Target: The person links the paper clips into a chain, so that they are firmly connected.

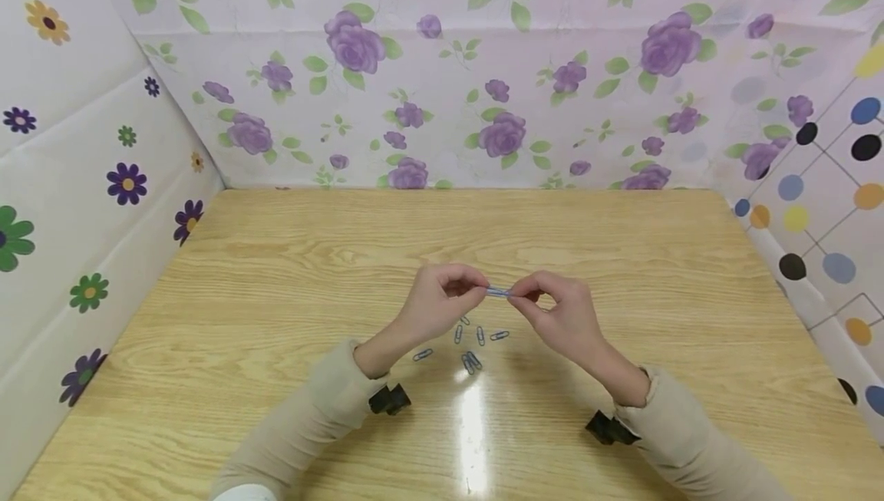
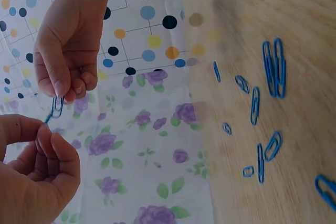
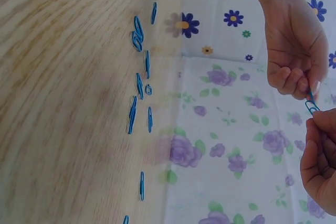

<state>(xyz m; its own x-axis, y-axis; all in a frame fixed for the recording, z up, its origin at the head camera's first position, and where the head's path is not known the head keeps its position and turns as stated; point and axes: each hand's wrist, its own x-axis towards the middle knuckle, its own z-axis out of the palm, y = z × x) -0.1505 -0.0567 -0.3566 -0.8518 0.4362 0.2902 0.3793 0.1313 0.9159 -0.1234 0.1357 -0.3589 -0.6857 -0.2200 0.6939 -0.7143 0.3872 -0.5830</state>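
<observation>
Between thumb and fingers, my left hand [image 1: 442, 303] pinches one end of a thin blue paper clip [image 2: 49, 117]. Facing it, my right hand [image 1: 565, 315] pinches a second blue paper clip [image 2: 58, 106]. The two clips meet in the gap between the hands, raised above the table; whether they are hooked together I cannot tell. Fingertips hide their outer ends. Below the hands, several blue paper clips lie loose on the wood, among them one on the left [image 1: 423, 354], one on the right [image 1: 499, 336] and a close pair [image 1: 472, 363].
The wooden table [image 1: 276, 255] spreads out on all sides of the hands. Floral cloth [image 1: 428, 102] hangs along its back edge, with patterned cloths at left and right. Black wrist cameras [image 1: 390, 400] sit at both beige sleeve cuffs.
</observation>
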